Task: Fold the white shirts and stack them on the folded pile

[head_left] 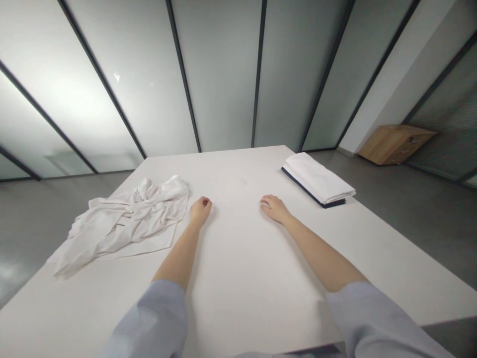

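My left hand (200, 210) rests on the white table (238, 278) with its fingers curled into a loose fist, and I see nothing held in it. Just left of it lies a crumpled heap of white cloth (130, 214), with loose folds and a flat corner spreading toward me. Across the middle of the table, my right hand (275, 208) lies palm down, fingers slightly bent and apart, holding nothing. A folded white cloth (318, 178) sits beyond it to the right, stacked on a folded dark navy cloth (303, 188).
Frosted glass panels (219, 74) with dark frames stand behind the table. A wooden drawer cabinet (393, 144) is on the grey floor (376, 184) at the far right. The table's right edge runs close past the folded stack.
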`<move>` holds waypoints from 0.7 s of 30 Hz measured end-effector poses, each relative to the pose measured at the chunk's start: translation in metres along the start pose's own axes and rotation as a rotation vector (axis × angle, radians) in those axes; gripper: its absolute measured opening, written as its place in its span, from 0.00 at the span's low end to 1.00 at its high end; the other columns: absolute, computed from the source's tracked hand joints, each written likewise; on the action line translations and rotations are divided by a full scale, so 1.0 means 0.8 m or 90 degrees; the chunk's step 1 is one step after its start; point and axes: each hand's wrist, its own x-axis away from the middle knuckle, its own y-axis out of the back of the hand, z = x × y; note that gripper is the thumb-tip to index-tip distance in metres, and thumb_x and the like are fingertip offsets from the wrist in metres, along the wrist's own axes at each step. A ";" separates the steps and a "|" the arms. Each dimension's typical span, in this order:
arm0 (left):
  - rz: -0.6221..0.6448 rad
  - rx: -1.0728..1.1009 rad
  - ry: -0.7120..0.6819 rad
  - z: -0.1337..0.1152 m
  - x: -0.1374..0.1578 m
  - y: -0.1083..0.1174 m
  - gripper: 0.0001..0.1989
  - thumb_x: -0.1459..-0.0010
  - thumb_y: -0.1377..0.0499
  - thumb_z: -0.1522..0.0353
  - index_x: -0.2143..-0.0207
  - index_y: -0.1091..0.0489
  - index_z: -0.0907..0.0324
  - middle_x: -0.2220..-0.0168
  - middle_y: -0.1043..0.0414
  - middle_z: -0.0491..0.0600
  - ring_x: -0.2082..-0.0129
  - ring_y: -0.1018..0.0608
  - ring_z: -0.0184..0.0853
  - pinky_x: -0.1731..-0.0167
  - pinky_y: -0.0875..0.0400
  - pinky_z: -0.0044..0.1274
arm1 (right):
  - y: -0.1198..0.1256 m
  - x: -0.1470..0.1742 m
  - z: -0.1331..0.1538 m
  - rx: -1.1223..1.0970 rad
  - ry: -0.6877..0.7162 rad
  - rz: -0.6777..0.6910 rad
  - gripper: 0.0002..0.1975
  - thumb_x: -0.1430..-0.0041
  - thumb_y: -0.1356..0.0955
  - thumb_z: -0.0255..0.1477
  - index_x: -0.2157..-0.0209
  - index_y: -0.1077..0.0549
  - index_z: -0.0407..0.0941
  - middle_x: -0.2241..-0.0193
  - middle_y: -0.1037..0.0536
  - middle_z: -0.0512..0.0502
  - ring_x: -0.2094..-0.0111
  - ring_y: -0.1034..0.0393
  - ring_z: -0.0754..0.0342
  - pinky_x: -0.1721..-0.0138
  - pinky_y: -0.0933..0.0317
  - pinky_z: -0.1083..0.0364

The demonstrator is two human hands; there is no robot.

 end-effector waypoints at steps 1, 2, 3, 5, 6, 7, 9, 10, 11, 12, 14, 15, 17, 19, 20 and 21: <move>0.001 0.002 0.001 0.000 0.000 0.000 0.07 0.43 0.45 0.68 0.65 0.28 0.56 0.65 0.22 0.50 0.62 0.22 0.38 0.62 0.32 0.25 | 0.000 0.000 -0.002 -0.004 0.000 -0.001 0.15 0.38 0.37 0.30 0.51 0.28 0.44 0.45 0.29 0.42 0.45 0.37 0.49 0.44 0.47 0.52; 0.003 0.004 0.001 -0.001 0.000 0.000 0.07 0.43 0.45 0.68 0.65 0.28 0.56 0.65 0.22 0.50 0.62 0.22 0.38 0.62 0.32 0.25 | 0.000 -0.001 -0.002 -0.006 0.001 -0.004 0.15 0.38 0.37 0.30 0.51 0.27 0.44 0.45 0.29 0.42 0.45 0.37 0.49 0.44 0.47 0.52; 0.004 0.006 0.001 -0.001 0.001 0.000 0.07 0.43 0.45 0.68 0.65 0.28 0.56 0.66 0.22 0.50 0.63 0.22 0.38 0.63 0.33 0.25 | 0.000 -0.001 -0.003 -0.008 0.002 -0.007 0.15 0.38 0.37 0.30 0.52 0.27 0.44 0.45 0.29 0.42 0.45 0.36 0.49 0.44 0.47 0.52; 0.006 0.008 -0.001 -0.001 0.001 0.001 0.07 0.43 0.45 0.68 0.65 0.28 0.56 0.66 0.22 0.50 0.63 0.22 0.38 0.63 0.33 0.25 | -0.001 -0.001 -0.004 -0.009 0.005 -0.014 0.15 0.39 0.36 0.30 0.52 0.27 0.44 0.45 0.29 0.41 0.45 0.36 0.48 0.44 0.46 0.52; 0.007 0.008 -0.001 -0.002 0.001 0.001 0.07 0.43 0.45 0.68 0.65 0.27 0.56 0.66 0.22 0.50 0.63 0.22 0.38 0.63 0.33 0.25 | -0.002 -0.002 -0.004 -0.010 0.006 -0.018 0.15 0.39 0.36 0.30 0.52 0.27 0.44 0.45 0.29 0.41 0.45 0.36 0.48 0.44 0.46 0.52; 0.009 0.006 0.000 -0.002 0.001 0.001 0.07 0.43 0.45 0.68 0.65 0.27 0.56 0.66 0.22 0.50 0.63 0.22 0.38 0.63 0.33 0.25 | -0.003 -0.002 -0.005 -0.011 0.007 -0.021 0.15 0.39 0.36 0.30 0.52 0.27 0.44 0.45 0.29 0.41 0.45 0.36 0.48 0.44 0.46 0.52; 0.011 -0.001 0.000 -0.003 0.001 0.002 0.07 0.43 0.45 0.68 0.65 0.27 0.56 0.66 0.22 0.50 0.64 0.22 0.37 0.63 0.33 0.25 | -0.005 -0.002 -0.006 -0.010 0.010 -0.028 0.14 0.39 0.36 0.30 0.53 0.26 0.44 0.45 0.29 0.41 0.45 0.36 0.48 0.45 0.45 0.52; 0.013 -0.006 0.000 -0.004 0.001 0.002 0.07 0.43 0.45 0.68 0.65 0.27 0.56 0.66 0.22 0.50 0.63 0.22 0.37 0.63 0.33 0.25 | -0.007 -0.003 -0.008 -0.009 0.012 -0.033 0.14 0.39 0.36 0.30 0.53 0.26 0.44 0.46 0.28 0.41 0.46 0.35 0.48 0.45 0.45 0.52; 0.015 -0.010 -0.001 -0.004 0.002 0.003 0.08 0.43 0.45 0.68 0.65 0.27 0.56 0.65 0.22 0.50 0.63 0.22 0.37 0.62 0.33 0.25 | -0.008 -0.003 -0.009 -0.007 0.014 -0.039 0.14 0.40 0.36 0.29 0.53 0.25 0.44 0.46 0.28 0.41 0.46 0.35 0.48 0.45 0.44 0.52; 0.019 -0.014 -0.001 -0.005 0.002 0.003 0.08 0.43 0.45 0.68 0.64 0.27 0.56 0.65 0.22 0.50 0.63 0.22 0.37 0.62 0.33 0.25 | -0.009 -0.004 -0.010 -0.006 0.016 -0.046 0.14 0.40 0.36 0.29 0.54 0.25 0.44 0.46 0.28 0.41 0.47 0.34 0.48 0.45 0.44 0.52; 0.029 -0.019 0.002 -0.005 0.002 0.005 0.08 0.42 0.46 0.67 0.63 0.27 0.57 0.64 0.22 0.50 0.61 0.22 0.37 0.61 0.33 0.24 | -0.012 -0.005 -0.011 -0.004 0.023 -0.062 0.13 0.40 0.35 0.29 0.55 0.25 0.45 0.48 0.27 0.42 0.48 0.33 0.48 0.46 0.43 0.52; 0.032 -0.021 0.005 -0.006 0.002 0.005 0.08 0.42 0.46 0.68 0.63 0.27 0.57 0.63 0.22 0.50 0.61 0.22 0.37 0.61 0.33 0.24 | -0.013 -0.005 -0.012 -0.004 0.027 -0.068 0.13 0.41 0.35 0.29 0.55 0.24 0.45 0.48 0.26 0.42 0.48 0.33 0.48 0.47 0.43 0.52; 0.033 -0.025 0.010 -0.007 0.003 0.006 0.09 0.42 0.46 0.68 0.63 0.27 0.57 0.63 0.22 0.50 0.60 0.22 0.36 0.61 0.33 0.24 | -0.014 -0.005 -0.012 -0.002 0.032 -0.076 0.13 0.41 0.35 0.29 0.55 0.24 0.45 0.49 0.26 0.42 0.49 0.33 0.49 0.47 0.42 0.52; 0.031 -0.027 0.011 -0.007 0.003 0.006 0.09 0.42 0.46 0.68 0.63 0.27 0.57 0.63 0.22 0.50 0.60 0.22 0.36 0.61 0.33 0.23 | -0.013 -0.004 -0.012 0.002 0.031 -0.079 0.13 0.41 0.35 0.29 0.55 0.24 0.45 0.48 0.26 0.42 0.49 0.32 0.48 0.48 0.41 0.52; 0.030 -0.027 0.010 -0.007 0.003 0.006 0.08 0.42 0.46 0.68 0.63 0.27 0.57 0.63 0.22 0.50 0.61 0.23 0.36 0.61 0.33 0.24 | -0.013 -0.004 -0.011 0.004 0.030 -0.078 0.13 0.41 0.36 0.29 0.55 0.24 0.45 0.48 0.26 0.42 0.49 0.32 0.48 0.48 0.41 0.52; 0.030 -0.027 0.009 -0.007 0.003 0.006 0.08 0.42 0.46 0.68 0.63 0.27 0.57 0.63 0.22 0.50 0.61 0.23 0.36 0.61 0.33 0.24 | -0.013 -0.004 -0.011 0.005 0.030 -0.078 0.13 0.40 0.36 0.29 0.55 0.24 0.45 0.48 0.26 0.42 0.49 0.32 0.48 0.48 0.41 0.51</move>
